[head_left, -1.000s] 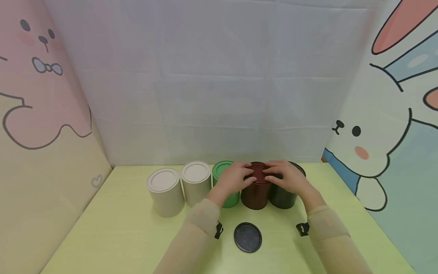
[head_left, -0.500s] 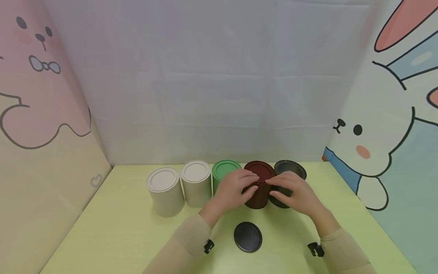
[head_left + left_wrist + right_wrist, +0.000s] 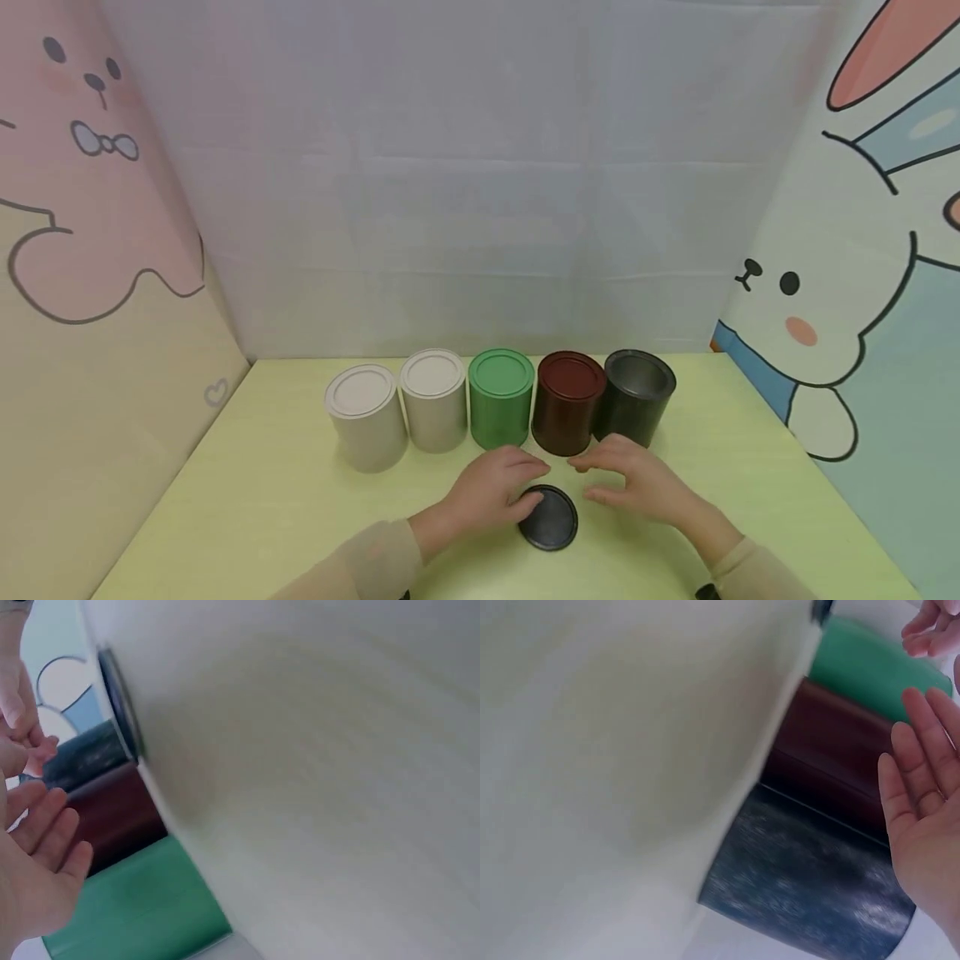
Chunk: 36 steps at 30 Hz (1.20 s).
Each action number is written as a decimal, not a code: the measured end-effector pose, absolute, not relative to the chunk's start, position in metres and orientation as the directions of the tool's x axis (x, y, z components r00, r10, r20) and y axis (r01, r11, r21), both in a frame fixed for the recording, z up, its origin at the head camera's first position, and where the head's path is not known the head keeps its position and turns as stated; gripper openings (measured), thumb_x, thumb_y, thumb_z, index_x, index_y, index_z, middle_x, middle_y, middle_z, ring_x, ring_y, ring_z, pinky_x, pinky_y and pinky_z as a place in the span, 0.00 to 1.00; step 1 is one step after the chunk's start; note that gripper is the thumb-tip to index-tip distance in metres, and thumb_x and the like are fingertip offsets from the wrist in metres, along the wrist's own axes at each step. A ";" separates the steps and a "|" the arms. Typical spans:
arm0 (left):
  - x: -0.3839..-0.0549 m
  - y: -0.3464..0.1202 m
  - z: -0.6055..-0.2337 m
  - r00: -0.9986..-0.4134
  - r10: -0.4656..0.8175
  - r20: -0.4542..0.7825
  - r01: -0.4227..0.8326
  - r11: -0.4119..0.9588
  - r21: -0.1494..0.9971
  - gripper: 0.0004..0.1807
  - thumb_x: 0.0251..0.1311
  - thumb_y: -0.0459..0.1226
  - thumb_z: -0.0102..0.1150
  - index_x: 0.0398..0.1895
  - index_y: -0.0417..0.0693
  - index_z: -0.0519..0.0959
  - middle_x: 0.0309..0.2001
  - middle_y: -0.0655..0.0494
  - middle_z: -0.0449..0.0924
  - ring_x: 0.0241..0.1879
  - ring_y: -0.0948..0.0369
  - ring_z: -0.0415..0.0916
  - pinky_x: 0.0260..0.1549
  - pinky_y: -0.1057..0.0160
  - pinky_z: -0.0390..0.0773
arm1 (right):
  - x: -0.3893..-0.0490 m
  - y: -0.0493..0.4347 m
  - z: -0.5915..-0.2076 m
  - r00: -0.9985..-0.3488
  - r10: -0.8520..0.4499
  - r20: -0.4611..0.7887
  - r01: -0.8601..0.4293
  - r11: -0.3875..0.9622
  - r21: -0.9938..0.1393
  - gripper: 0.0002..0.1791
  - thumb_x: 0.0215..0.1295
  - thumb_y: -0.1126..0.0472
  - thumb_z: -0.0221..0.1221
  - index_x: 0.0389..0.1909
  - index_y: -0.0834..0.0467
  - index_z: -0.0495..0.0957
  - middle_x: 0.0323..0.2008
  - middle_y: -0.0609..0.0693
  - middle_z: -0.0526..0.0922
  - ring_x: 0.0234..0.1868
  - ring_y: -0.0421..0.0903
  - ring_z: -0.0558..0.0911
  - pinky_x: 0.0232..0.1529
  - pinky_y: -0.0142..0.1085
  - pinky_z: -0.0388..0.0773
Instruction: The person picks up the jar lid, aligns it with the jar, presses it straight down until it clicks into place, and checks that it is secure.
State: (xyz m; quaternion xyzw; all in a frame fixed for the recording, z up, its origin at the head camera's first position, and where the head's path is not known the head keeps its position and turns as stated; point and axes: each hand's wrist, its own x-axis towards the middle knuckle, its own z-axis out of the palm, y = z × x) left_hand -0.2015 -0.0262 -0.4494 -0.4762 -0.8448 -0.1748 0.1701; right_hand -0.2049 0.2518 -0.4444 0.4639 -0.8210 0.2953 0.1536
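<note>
My left hand (image 3: 491, 492) hovers at the left side of a round black lid (image 3: 553, 523) lying on the table, its thumb overlapping the lid's edge in the head view. On the other side, my right hand (image 3: 637, 482) is held in the air, fingers pointing inward. Both hands hold nothing, and their fingers are relaxed. Behind them stand a dark red can (image 3: 566, 412) and a green can (image 3: 500, 408), both lidded. A black can (image 3: 636, 400) at the row's right end has no lid, and its inside shows. In the right wrist view its side (image 3: 810, 877) looks mottled.
Two whitish lidded cans, one at the far left (image 3: 369, 433) and one beside it (image 3: 433, 412), complete the row. A pale wall sheet (image 3: 465, 208) hangs behind the yellow-green table (image 3: 262, 500), with cartoon-printed panels on both sides.
Both hands have drawn back from the dark red can's top, toward the person, down to either side of the black lid. The cans and the lid have stayed in place.
</note>
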 end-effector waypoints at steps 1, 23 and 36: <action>-0.199 -0.027 -0.452 -0.517 0.750 0.412 0.850 0.507 0.145 0.20 0.61 0.45 0.66 0.54 0.48 0.83 0.51 0.58 0.82 0.52 0.62 0.78 0.54 0.66 0.75 | -0.204 0.251 -0.448 -0.530 -0.680 0.507 -0.848 0.405 -0.342 0.21 0.56 0.57 0.73 0.52 0.52 0.84 0.44 0.42 0.85 0.45 0.38 0.77 0.45 0.35 0.75; -0.177 -0.037 -0.481 -0.696 0.654 0.297 0.718 0.629 0.299 0.47 0.41 0.60 0.76 0.65 0.47 0.75 0.64 0.47 0.72 0.62 0.53 0.69 0.58 0.58 0.73 | -0.194 0.246 -0.488 -0.546 -0.769 0.333 -0.836 0.474 -0.276 0.44 0.52 0.38 0.71 0.68 0.55 0.72 0.64 0.49 0.74 0.61 0.49 0.73 0.56 0.46 0.75; -0.177 -0.036 -0.490 -0.673 0.675 0.303 0.739 0.634 0.229 0.37 0.44 0.58 0.75 0.59 0.55 0.81 0.60 0.54 0.77 0.60 0.57 0.71 0.58 0.60 0.73 | -0.191 0.243 -0.495 -0.508 -0.762 0.401 -0.861 0.448 -0.240 0.42 0.53 0.38 0.70 0.66 0.53 0.73 0.60 0.48 0.78 0.58 0.50 0.74 0.54 0.47 0.76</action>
